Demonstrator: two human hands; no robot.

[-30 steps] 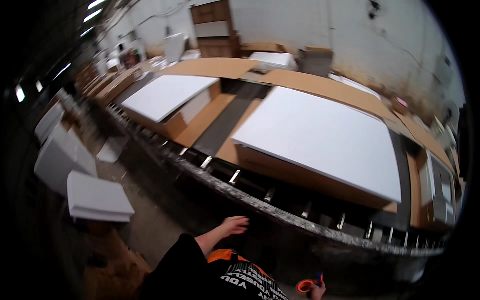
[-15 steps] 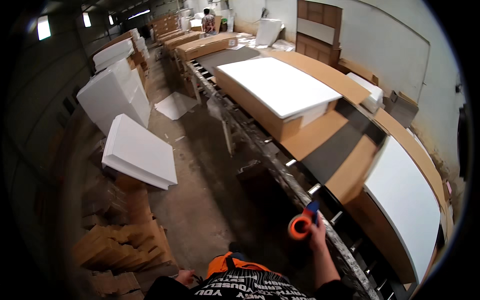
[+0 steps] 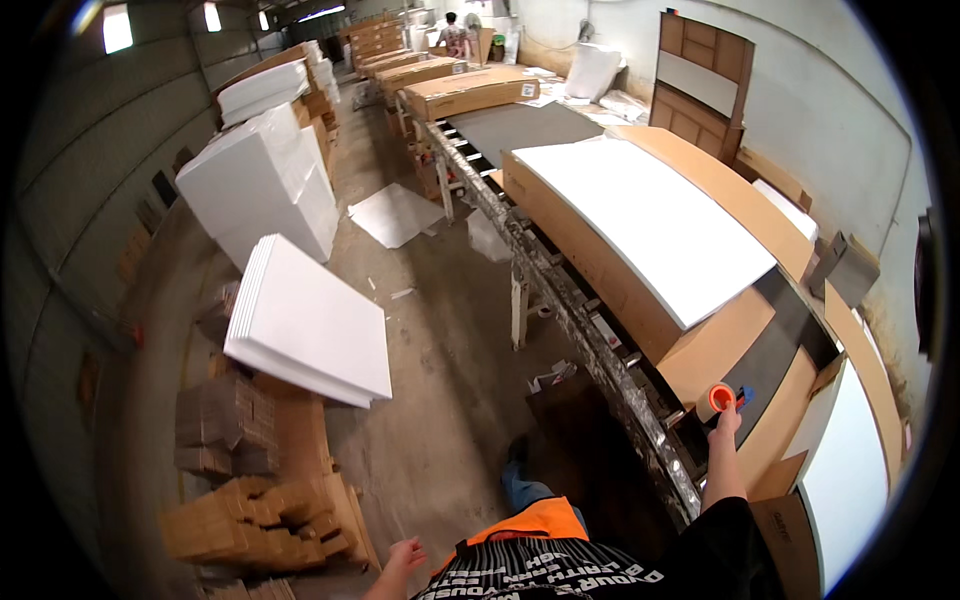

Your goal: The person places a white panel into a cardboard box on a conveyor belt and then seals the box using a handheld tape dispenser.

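Observation:
My right hand (image 3: 727, 428) is closed around a tape dispenser (image 3: 716, 401) with an orange roll and blue parts. It is stretched out over the roller conveyor (image 3: 590, 345), beside the raised end flap of an open carton (image 3: 585, 255). A white sheet (image 3: 650, 220) covers that carton's top. Nearer on the right, a second open carton (image 3: 785, 535) also holds a white sheet (image 3: 855, 470). Low beside my body, my left hand (image 3: 405, 553) hangs with its fingers loosely apart, holding nothing.
White foam sheets (image 3: 310, 320) lean in a stack at left, before large white blocks (image 3: 265, 185). Folded cardboard pieces (image 3: 250, 520) are piled at lower left. A flat white sheet (image 3: 395, 215) lies on the floor. Closed cartons (image 3: 475, 92) line the far conveyor, where a person (image 3: 455, 40) stands.
My right hand has carried the tape dispenser outward over the conveyor, to the carton's end flap. The view has shifted along the conveyor, and more of my left hand shows.

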